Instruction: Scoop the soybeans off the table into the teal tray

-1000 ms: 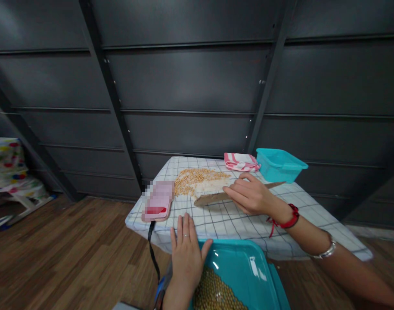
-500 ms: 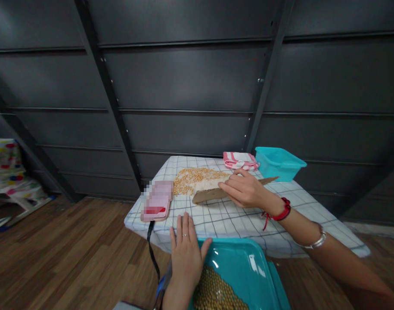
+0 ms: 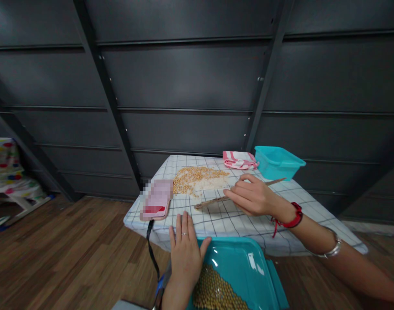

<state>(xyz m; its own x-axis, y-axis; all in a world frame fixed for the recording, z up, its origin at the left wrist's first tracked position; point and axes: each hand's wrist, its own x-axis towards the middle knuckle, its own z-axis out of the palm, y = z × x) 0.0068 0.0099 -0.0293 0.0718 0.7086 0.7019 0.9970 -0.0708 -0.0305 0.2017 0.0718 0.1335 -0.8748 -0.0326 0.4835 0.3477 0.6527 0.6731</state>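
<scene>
My right hand (image 3: 250, 196) grips a brown strip that looks like cardboard (image 3: 212, 202), seen almost edge-on above the checked cloth. Just beyond it, a spread of yellow beans (image 3: 197, 174) lies on the cloth beside a patch of pale, rice-like grains (image 3: 212, 184). My left hand (image 3: 185, 258) rests flat, fingers stretched out, over the left rim of a teal tray (image 3: 238, 258). Inside that tray is a heap of round, olive-brown beads or beans (image 3: 216, 290); their kind is unclear.
A white checked cloth (image 3: 180, 215) covers the table. A pink phone-like object (image 3: 159, 196), partly blurred, lies at its left with a black strap (image 3: 151, 249) hanging down. At the back right are a folded pink-and-white towel (image 3: 238, 160) and a turquoise bin (image 3: 277, 162).
My right hand has drawn the cardboard strip back toward me and slightly right, tilting it from its broad face to nearly edge-on. More pale grains show. My left hand stays put.
</scene>
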